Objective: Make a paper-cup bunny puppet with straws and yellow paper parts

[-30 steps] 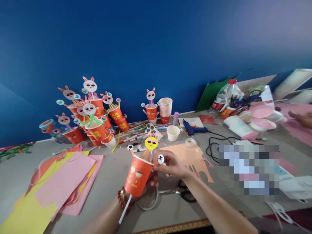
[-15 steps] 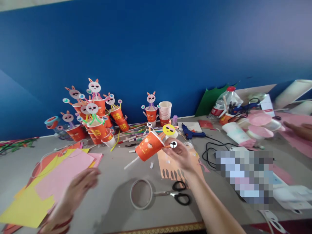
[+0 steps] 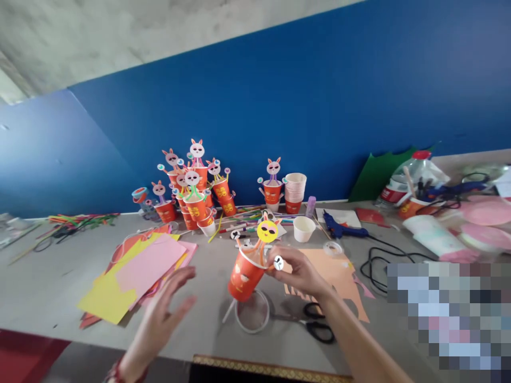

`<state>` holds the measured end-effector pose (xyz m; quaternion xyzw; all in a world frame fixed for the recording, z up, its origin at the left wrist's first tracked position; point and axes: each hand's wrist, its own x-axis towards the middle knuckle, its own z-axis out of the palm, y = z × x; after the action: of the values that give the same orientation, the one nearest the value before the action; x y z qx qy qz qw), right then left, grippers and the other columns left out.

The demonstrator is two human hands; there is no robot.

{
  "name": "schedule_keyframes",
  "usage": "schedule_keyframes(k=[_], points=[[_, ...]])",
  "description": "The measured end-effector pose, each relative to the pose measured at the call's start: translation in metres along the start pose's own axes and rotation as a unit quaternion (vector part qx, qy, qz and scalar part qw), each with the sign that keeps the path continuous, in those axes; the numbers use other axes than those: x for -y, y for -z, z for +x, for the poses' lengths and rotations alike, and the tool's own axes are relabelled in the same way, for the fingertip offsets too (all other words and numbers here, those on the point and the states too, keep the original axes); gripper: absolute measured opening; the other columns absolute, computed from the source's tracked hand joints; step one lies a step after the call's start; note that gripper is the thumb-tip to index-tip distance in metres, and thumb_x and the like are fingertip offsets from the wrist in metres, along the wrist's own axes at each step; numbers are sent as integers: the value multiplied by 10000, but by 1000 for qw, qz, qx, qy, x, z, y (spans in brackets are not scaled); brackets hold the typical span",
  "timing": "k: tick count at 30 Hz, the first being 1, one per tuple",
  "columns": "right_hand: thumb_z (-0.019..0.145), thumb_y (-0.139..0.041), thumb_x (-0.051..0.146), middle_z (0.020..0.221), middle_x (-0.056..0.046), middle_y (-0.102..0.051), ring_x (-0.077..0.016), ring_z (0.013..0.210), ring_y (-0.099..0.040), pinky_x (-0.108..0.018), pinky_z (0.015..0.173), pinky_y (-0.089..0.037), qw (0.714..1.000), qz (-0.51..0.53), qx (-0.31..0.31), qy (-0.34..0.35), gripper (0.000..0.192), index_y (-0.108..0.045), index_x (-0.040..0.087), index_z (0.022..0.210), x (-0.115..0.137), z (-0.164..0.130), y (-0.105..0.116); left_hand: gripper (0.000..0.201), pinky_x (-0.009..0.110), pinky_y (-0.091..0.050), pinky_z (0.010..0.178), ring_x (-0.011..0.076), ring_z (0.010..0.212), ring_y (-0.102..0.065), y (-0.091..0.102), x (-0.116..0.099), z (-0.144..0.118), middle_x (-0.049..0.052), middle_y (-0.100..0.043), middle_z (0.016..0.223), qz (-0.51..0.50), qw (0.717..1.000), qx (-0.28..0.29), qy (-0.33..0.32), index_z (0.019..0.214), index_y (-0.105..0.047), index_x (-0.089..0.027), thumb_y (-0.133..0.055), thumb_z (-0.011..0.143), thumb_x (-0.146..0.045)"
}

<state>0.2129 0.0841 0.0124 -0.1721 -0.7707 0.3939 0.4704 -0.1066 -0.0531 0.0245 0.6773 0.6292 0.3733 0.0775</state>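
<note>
My right hand (image 3: 300, 272) grips a red paper cup puppet (image 3: 244, 275) by the side of its rim, pinching a small round eye-like disc there. The cup is tilted, with a yellow rabbit face (image 3: 267, 231) on orange pipe cleaners above it and a white stick out of its bottom. It hangs just above a ring of tape (image 3: 253, 317) on the grey table (image 3: 48, 282). My left hand (image 3: 162, 319) is open, fingers spread, to the left of the cup and apart from it, near the stack of coloured paper (image 3: 138, 268).
A cluster of finished rabbit cups (image 3: 191, 191) stands at the back by the blue wall, beside a stack of white cups (image 3: 294, 187). Black scissors (image 3: 317, 325), orange cut paper (image 3: 339, 276), a small white cup (image 3: 303, 229), a blue glue gun (image 3: 339, 229) with black cord lie right.
My right hand brought the cup puppet back toward me and lower, over the tape ring. My left hand, which let go of the cup earlier, rose and opened. The view tilted upward.
</note>
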Motion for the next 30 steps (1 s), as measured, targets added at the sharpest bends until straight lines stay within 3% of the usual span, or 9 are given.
schedule_keyframes(k=[2,5,7,11,15,30], points=[[882,-661,239,789,-32,-657,-176,753,-605,-272,707,-473,1000,-20,17,4,80,-637,186,826,0,-1,-3,436,437,-518,993,280,1213,-581,-27,-32,16,133,-611,1292,40,994,-19,-104,1288,-530,-212,-619,872,-310],[887,-638,228,824,-45,-670,-191,790,-615,-287,740,-478,997,-69,28,10,57,-631,189,846,-1,-2,-5,390,540,-393,1098,283,1190,-577,-54,-66,31,115,-642,1217,92,960,-75,-254,1213,-566,-228,-664,837,-195],[886,-630,227,826,-49,-667,-194,785,-613,-295,744,-478,995,-93,32,18,47,-627,191,856,-2,-2,-4,358,589,-300,1138,274,1163,-584,-67,-81,39,97,-667,1176,101,946,-69,-301,1189,-576,-230,-655,845,-169],[903,-611,224,832,-54,-666,-190,784,-601,-291,733,-470,990,-130,39,22,38,-627,199,879,-3,-2,-3,179,576,-228,1166,247,1128,-593,-86,-95,56,66,-698,1097,75,953,-17,-293,1046,-615,-223,-581,884,-156],[910,-586,212,809,-54,-665,-192,766,-580,-286,699,-459,986,-158,32,46,42,-626,206,920,-4,-1,-3,133,548,-273,1146,223,1022,-614,-96,-92,64,58,-696,986,48,959,-2,-279,965,-615,-206,-549,878,-129],[922,-544,171,833,-72,-701,-202,770,-610,-302,687,-473,979,-192,3,69,94,-631,206,908,-8,1,-3,110,525,-358,1107,206,944,-604,-100,-84,79,51,-663,925,2,957,55,-283,915,-580,-196,-539,876,-101]])
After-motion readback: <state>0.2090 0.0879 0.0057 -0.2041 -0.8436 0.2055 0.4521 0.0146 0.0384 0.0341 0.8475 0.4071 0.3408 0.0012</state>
